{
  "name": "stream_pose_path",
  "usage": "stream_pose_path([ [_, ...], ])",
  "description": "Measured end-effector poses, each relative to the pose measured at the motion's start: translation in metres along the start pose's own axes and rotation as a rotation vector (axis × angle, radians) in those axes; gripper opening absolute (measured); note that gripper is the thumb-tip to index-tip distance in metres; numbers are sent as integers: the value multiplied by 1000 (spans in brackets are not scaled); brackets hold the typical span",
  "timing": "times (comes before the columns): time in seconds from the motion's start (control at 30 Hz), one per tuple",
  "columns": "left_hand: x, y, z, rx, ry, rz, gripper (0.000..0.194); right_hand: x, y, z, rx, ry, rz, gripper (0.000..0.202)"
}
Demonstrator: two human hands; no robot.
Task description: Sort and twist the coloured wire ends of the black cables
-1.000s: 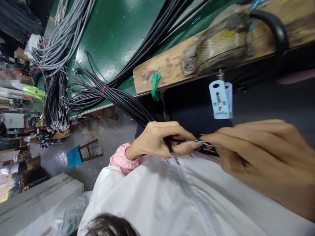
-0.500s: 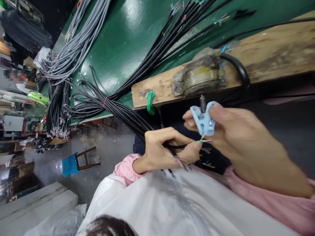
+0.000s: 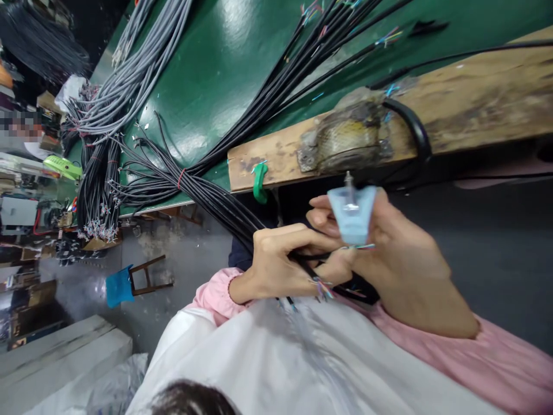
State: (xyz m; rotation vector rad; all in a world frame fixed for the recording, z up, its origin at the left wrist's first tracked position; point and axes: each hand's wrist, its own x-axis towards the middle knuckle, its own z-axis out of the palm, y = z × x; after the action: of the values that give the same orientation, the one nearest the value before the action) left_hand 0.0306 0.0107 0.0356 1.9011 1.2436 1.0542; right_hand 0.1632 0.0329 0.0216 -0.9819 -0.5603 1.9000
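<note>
My left hand (image 3: 287, 262) is closed around several black cables (image 3: 242, 219), whose stripped ends show thin coloured wires (image 3: 322, 286) below its fingers. Between its thumb and forefinger it pinches one cable end with fine coloured cores (image 3: 365, 246). My right hand (image 3: 406, 259) grips a small light blue clip-like hand tool (image 3: 356, 227) with a V-shaped body and a metal piece at its top. The tool's narrow lower end is right at the coloured cores, close to my left fingertips. Blur hides whether its jaws touch the wires.
A wooden beam (image 3: 470, 104) lies along the green table (image 3: 207, 86) edge, bearing a taped lump (image 3: 349, 135) and a green hook (image 3: 260, 183). Black and grey cable bundles (image 3: 142, 63) spread over the table. A blue-seated stool (image 3: 118, 286) stands on the floor at left.
My right hand has moved slightly left, towards my left hand. The blue tool has turned, so its arms now look like one solid V. My left hand has hardly moved.
</note>
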Motion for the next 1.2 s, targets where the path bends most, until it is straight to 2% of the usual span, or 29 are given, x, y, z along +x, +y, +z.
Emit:
stream_pose_path([
  [0.13,3,4,-2,-35,32,139,22,-4,8,-12,-41,79,-32,59],
  [0.23,2,4,-5,-38,18,222,24,-18,9,-14,-49,96,-63,55],
  [0.3,0,0,-9,10,-91,206,30,-31,8,-15,-116,116,-95,49],
  [0.43,7,-12,-25,50,-395,224,39,-47,7,-18,-434,131,-262,43],
  [0.53,23,-22,-37,17,-490,253,63,-45,14,-21,-682,39,-378,43],
  [0.6,34,-27,-41,-17,-570,241,69,-41,20,-21,-832,-5,-418,47],
  [0.63,38,-30,-41,-33,-623,247,68,-40,24,-20,-877,14,-439,48],
  [0.7,40,-34,-40,-43,-689,259,64,-41,28,-18,-897,135,-504,40],
  [0.77,33,-37,-35,-24,-641,260,63,-45,29,-16,-849,291,-597,25],
  [0.83,20,-37,-30,13,-516,230,57,-48,27,-15,-790,370,-688,14],
  [0.93,2,-36,-24,94,-375,163,40,-49,27,-14,-746,363,-759,10],
  [1.03,-7,-34,-21,117,-290,155,36,-47,34,-15,-717,363,-859,6],
  [1.1,-9,-32,-20,130,-266,146,38,-45,40,-18,-797,427,-988,15],
  [1.2,-10,-31,-20,183,-270,173,37,-45,43,-24,-1063,542,-1182,22],
])
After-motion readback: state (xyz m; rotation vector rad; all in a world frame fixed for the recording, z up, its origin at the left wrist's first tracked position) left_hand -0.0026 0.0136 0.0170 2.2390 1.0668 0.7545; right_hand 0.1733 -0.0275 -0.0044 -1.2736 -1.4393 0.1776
